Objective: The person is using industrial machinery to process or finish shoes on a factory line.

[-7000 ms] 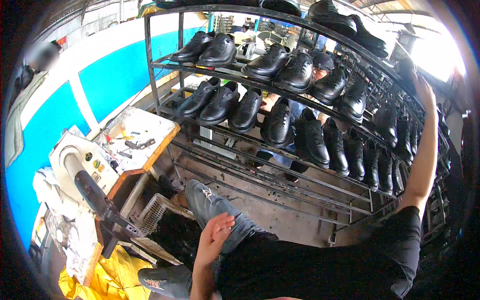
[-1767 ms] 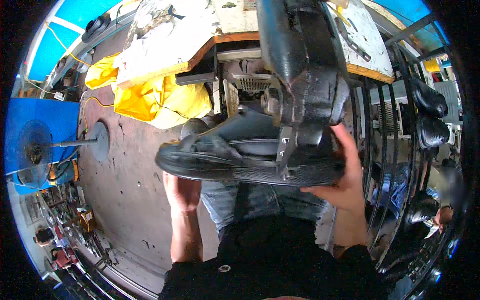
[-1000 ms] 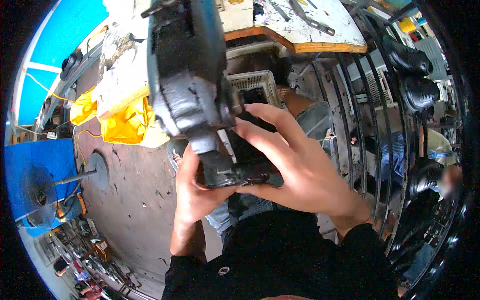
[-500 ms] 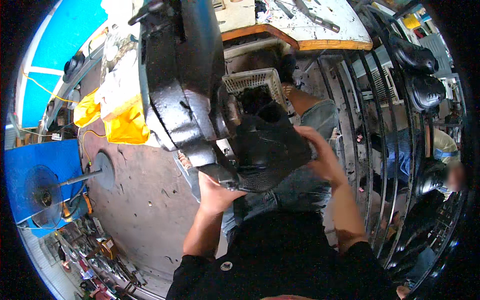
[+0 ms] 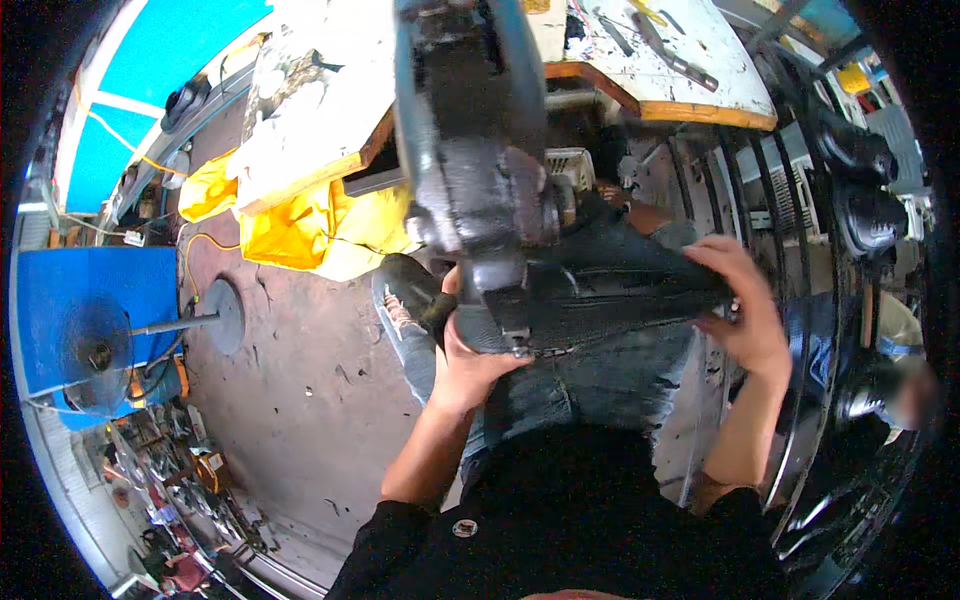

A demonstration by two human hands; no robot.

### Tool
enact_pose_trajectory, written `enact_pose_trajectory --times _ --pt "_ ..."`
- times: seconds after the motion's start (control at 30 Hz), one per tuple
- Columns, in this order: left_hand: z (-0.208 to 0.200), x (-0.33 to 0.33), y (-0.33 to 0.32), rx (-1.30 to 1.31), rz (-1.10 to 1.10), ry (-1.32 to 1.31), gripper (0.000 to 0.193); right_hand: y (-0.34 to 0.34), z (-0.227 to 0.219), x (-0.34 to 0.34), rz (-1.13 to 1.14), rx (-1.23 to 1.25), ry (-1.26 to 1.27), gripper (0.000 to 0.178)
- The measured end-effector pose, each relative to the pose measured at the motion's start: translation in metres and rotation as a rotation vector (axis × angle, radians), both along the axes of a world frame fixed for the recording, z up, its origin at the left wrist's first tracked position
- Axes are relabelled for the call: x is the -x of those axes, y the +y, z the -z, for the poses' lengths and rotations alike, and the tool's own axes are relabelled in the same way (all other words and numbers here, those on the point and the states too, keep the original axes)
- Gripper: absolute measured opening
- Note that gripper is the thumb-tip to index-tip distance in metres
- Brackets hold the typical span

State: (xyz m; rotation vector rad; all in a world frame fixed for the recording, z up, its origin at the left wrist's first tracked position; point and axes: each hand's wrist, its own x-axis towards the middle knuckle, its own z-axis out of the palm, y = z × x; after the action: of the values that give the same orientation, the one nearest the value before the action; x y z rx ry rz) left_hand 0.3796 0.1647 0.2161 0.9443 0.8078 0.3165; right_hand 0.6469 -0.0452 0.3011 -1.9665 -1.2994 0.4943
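Far, a white worktable (image 5: 325, 150); in the middle, a black machine arm (image 5: 470, 150), pointing near. At its near end, a black shoe (image 5: 625, 275), lying left to right. Gripped around the left end by left hand (image 5: 466, 372); clasped at the right end by right hand (image 5: 752, 315).

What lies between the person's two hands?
A black shoe, partly hidden by the machine's black arm, spans from left hand to right hand in the head view.
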Motion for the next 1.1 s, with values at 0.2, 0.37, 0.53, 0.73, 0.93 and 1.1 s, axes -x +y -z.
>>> enact_pose_trajectory --times 0.2,0.37,0.53,0.73,0.93,1.1 --pt "-0.018 -0.035 -0.012 -0.519 0.179 -0.263 0.093 0.056 0.012 0.060 -0.047 -0.037 0.072 0.102" --pt "-0.003 -0.020 0.010 -0.497 0.096 -0.363 0.096 0.042 0.038 0.052 0.021 -0.220 0.120 0.114" --pt "0.027 -0.001 0.011 -0.152 -0.004 -0.324 0.095 0.012 0.068 0.042 0.330 -0.617 0.678 0.123" --pt "-0.025 -0.027 -0.001 -0.234 0.189 -0.376 0.080 -0.036 0.129 0.032 0.473 -0.590 0.926 0.128" --pt "-0.053 -0.046 0.001 -0.384 0.282 -0.416 0.082 -0.021 0.111 0.036 0.530 -0.701 1.081 0.130" --pt "-0.051 -0.044 0.002 -0.413 0.235 -0.387 0.084 -0.030 0.095 0.023 0.533 -0.722 1.144 0.123"
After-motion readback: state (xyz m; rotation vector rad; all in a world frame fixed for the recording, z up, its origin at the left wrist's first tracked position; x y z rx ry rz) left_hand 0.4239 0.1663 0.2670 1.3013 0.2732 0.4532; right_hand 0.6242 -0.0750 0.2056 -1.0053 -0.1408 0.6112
